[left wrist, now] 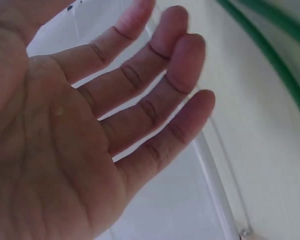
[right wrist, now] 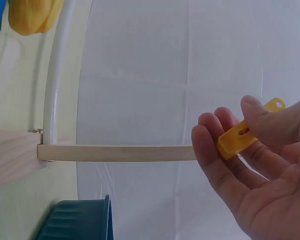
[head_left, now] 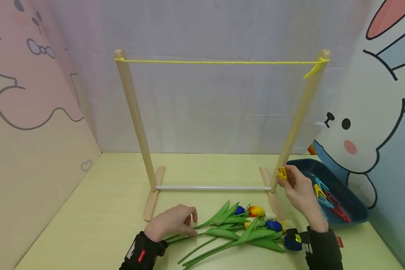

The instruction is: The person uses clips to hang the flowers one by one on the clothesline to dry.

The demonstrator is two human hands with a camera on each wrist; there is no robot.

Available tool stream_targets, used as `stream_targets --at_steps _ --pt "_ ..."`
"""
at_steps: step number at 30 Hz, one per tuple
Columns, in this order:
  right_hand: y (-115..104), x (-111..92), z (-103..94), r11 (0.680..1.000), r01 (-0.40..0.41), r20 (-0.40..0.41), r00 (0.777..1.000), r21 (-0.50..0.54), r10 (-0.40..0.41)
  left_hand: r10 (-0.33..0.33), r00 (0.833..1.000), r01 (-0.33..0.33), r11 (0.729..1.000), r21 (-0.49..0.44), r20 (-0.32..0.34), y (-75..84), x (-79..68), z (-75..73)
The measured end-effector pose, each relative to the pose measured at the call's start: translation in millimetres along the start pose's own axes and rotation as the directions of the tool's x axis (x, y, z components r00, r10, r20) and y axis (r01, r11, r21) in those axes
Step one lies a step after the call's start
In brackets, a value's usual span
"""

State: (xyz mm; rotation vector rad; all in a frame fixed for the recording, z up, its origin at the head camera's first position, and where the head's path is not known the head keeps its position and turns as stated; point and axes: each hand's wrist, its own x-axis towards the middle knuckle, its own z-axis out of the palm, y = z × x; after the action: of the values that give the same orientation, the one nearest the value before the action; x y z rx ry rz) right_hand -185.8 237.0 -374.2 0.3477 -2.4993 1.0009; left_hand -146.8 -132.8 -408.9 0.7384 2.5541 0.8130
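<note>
Between thumb and fingers, my right hand [head_left: 300, 193] pinches a yellow clothespin [head_left: 282, 173], held in front of the frame's right post, left of the basket. The right wrist view shows the same yellow clothespin [right wrist: 237, 140] under the thumb, across the fingers. My left hand [head_left: 173, 222] hovers at the stem ends of the artificial tulips [head_left: 229, 234], its fingers loosely bent. In the left wrist view the palm and fingers [left wrist: 155, 107] hold nothing, and green stems [left wrist: 275, 55] pass beyond the fingertips. The tulips lie on the table with blue, orange-yellow and white heads pointing right.
A wooden frame [head_left: 135, 123] stands behind the tulips, with a yellow string [head_left: 206, 62] tied across its top and a white rod [head_left: 212, 188] low between its posts. At right, a dark teal basket [head_left: 357, 210] holds several blue, red and yellow clothespins [head_left: 330, 200]. Cartoon panels flank the table.
</note>
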Motion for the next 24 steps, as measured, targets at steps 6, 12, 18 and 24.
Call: stream_targets --at_steps 6,12,18,24 --pt "6 -1 -0.2 0.993 0.092 -0.064 0.994 0.076 -0.087 0.072 0.996 -0.076 0.994 0.076 0.05 21.7 8.7 22.2" --pt "11 -2 -2.8 0.983 0.12 -0.103 0.989 0.14 -0.106 0.116 0.992 -0.123 0.945 0.302 0.043 38.2 18.5 50.6" --pt "13 -4 -4.1 0.98 0.103 -0.103 0.991 0.171 -0.087 0.191 0.981 -0.163 0.912 0.376 -0.04 35.5 20.8 53.9" --pt "14 -4 -4.7 0.982 0.095 -0.103 0.992 0.165 -0.079 0.27 0.948 -0.185 0.896 0.405 -0.165 31.6 18.7 40.5"
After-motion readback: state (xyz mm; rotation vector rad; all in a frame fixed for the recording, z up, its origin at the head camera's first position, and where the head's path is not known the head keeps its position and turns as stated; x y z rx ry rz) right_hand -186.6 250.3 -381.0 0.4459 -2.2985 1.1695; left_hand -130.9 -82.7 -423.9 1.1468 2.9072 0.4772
